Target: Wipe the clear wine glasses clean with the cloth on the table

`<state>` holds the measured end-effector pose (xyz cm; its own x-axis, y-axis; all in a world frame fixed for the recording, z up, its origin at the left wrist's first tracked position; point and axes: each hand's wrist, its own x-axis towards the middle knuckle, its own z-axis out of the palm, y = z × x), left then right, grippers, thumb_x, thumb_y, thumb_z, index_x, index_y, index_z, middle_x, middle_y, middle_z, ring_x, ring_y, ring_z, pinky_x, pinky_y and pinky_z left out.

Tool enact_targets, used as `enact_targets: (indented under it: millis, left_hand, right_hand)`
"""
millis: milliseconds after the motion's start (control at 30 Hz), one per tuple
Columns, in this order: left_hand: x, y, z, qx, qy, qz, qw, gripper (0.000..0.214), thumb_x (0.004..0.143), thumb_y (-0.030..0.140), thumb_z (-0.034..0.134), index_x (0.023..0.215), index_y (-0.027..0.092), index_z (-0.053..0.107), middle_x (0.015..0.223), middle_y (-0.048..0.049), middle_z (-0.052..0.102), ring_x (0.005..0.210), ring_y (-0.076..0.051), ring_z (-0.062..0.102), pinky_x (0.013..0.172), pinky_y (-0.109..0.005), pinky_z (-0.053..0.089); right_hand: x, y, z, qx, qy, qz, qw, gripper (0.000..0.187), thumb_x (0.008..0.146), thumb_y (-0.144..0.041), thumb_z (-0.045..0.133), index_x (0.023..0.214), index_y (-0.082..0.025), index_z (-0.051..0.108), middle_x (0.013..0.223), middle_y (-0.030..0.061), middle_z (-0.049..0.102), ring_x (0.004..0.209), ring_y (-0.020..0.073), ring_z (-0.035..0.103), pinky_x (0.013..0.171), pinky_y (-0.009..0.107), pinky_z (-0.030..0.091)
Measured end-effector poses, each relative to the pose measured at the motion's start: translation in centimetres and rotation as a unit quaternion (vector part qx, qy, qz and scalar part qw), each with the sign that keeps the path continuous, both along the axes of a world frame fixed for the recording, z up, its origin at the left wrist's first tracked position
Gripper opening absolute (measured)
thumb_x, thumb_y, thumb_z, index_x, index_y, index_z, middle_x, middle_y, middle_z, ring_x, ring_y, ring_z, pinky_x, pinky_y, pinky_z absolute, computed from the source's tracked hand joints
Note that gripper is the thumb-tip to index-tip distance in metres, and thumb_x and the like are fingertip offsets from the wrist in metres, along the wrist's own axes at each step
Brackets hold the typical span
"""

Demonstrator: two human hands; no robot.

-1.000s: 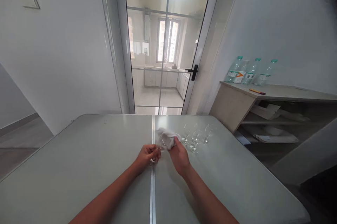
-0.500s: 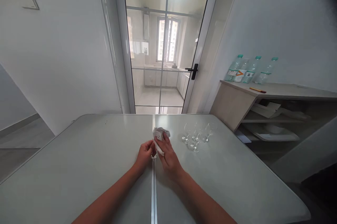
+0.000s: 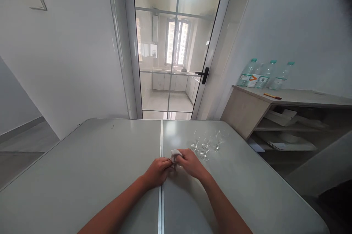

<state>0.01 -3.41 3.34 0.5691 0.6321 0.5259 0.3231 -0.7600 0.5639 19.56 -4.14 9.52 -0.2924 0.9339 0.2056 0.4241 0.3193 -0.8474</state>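
Head view: left hand closed on a clear, seemingly stemmed drinking glass; right hand gripping a crumpled white fabric cloth beside it, over the smooth grey table. Glass probably light, slippery, fragile; best held low. Cloth likely soft. Hands hide most of glass; outline unclear.

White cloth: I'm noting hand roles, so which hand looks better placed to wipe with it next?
Probably the right hand: it grips the white cloth, while the left hand seems occupied with a stemmed glass, mostly hidden between the two.
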Motion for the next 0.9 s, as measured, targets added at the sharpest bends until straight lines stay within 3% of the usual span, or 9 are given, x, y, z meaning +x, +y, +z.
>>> enact_targets:
  millis: [67,133,200,300,433,600,700,833,900]
  left_hand:
    - [0.0,0.0,0.3,-0.067,-0.049,0.017,0.996,0.017,0.089,0.013,0.054,0.080,0.018,0.067,0.073,-0.0033,0.066,0.068,-0.017,0.060,0.067,-0.027,0.043]
    - [0.2,0.2,0.4,-0.137,-0.113,0.026,0.984,0.012,0.088,0.016,0.058,0.079,0.018,0.067,0.069,-0.0013,0.064,0.066,-0.016,0.059,0.068,-0.026,0.044]
    - [0.5,0.5,0.3,-0.197,-0.181,0.021,0.963,0.013,0.090,0.022,0.061,0.078,0.017,0.065,0.068,-0.0004,0.062,0.065,-0.015,0.058,0.067,-0.027,0.045]
    - [1.1,1.0,0.0,-0.263,-0.284,0.023,0.922,0.024,0.093,0.039,0.062,0.083,0.017,0.063,0.071,-0.0007,0.061,0.066,-0.016,0.058,0.065,-0.026,0.045]
    - [1.2,1.4,-0.3,-0.287,-0.369,0.079,0.880,0.031,0.082,0.045,0.075,0.078,0.017,0.061,0.072,0.0001,0.061,0.068,-0.015,0.057,0.065,-0.025,0.046]
    - [0.7,1.6,-0.7,-0.300,-0.371,0.134,0.869,0.037,0.069,0.041,0.085,0.064,0.016,0.058,0.062,0.0029,0.056,0.062,-0.013,0.052,0.061,-0.024,0.041]
    - [0.5,1.5,-0.8,-0.316,-0.343,0.149,0.872,0.042,0.067,0.045,0.086,0.061,0.017,0.055,0.057,0.0043,0.050,0.055,-0.011,0.045,0.054,-0.023,0.035]
    - [0.5,1.6,-0.8,-0.276,-0.330,0.181,0.884,0.046,0.064,0.046,0.088,0.070,0.018,0.052,0.062,0.0065,0.048,0.057,-0.010,0.043,0.054,-0.021,0.034]
    - [0.5,1.7,-0.8,-0.265,-0.344,0.156,0.887,0.052,0.060,0.047,0.090,0.080,0.019,0.051,0.070,0.0063,0.051,0.062,-0.011,0.047,0.058,-0.021,0.039]
  right_hand:
    - [0.3,0.5,-0.3,-0.084,0.207,-0.020,0.975,0.027,0.089,-0.033,0.051,0.068,-0.019,0.064,0.069,0.0002,0.060,0.066,0.0161,0.052,0.064,0.027,0.038]
    - [-0.2,0.6,-0.6,-0.124,0.374,-0.033,0.918,0.028,0.089,-0.041,0.055,0.080,-0.020,0.069,0.078,0.0031,0.066,0.074,0.0194,0.057,0.067,0.030,0.043]
    - [-1.5,0.5,-1.1,-0.133,0.468,-0.021,0.874,0.029,0.089,-0.045,0.058,0.091,-0.020,0.072,0.085,0.0049,0.069,0.080,0.0222,0.060,0.070,0.032,0.046]
    - [-4.0,0.0,-2.5,-0.127,0.513,-0.041,0.848,0.030,0.089,-0.048,0.059,0.093,-0.021,0.071,0.089,0.0054,0.069,0.084,0.0231,0.060,0.072,0.034,0.049]
    - [-5.5,-0.5,-4.3,-0.093,0.436,-0.104,0.889,0.028,0.087,-0.046,0.066,0.096,-0.020,0.071,0.094,0.0038,0.068,0.092,0.0221,0.059,0.084,0.033,0.048]
    - [-4.3,0.0,-4.2,-0.013,0.250,-0.019,0.968,0.033,0.094,-0.049,0.058,0.098,-0.018,0.070,0.087,0.0025,0.065,0.083,0.0194,0.056,0.083,0.031,0.045]
    - [-3.4,0.4,-3.9,-0.057,0.233,-0.026,0.970,0.040,0.089,-0.056,0.065,0.093,-0.016,0.069,0.083,0.0028,0.065,0.078,0.0190,0.056,0.075,0.030,0.044]
    - [-2.7,0.3,-3.4,-0.161,0.288,0.002,0.944,0.049,0.082,-0.062,0.072,0.101,-0.017,0.069,0.091,0.0042,0.069,0.086,0.0209,0.060,0.078,0.030,0.047]
    - [-2.4,0.0,-3.2,-0.209,0.311,0.035,0.927,0.048,0.082,-0.061,0.072,0.102,-0.017,0.070,0.092,0.0044,0.070,0.088,0.0208,0.061,0.080,0.031,0.047]
